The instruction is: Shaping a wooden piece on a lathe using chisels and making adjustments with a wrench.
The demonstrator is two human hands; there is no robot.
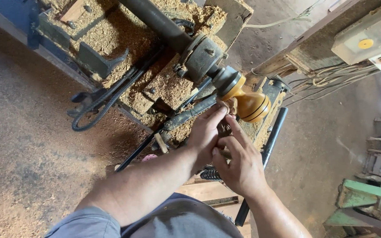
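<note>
Workpiece: rounded yellow-lacquered wooden turning with dark grooved bands (250, 105), mounted on the grey metal lathe chuck (225, 79).
Left hand (206, 132): fingertips pressed together at the workpiece's narrow neck; what they pinch cannot be told.
Right hand (239, 161): fingers extended, touching the left hand below the workpiece; grip unclear.
Surroundings: sawdust-covered lathe bed (111, 39); beige control box (371, 37).

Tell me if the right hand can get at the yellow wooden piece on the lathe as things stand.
Probably yes. The right hand is just below the yellow piece, index finger stretched toward it, with nothing between them. The left hand sits beside it, not across the way.
</note>
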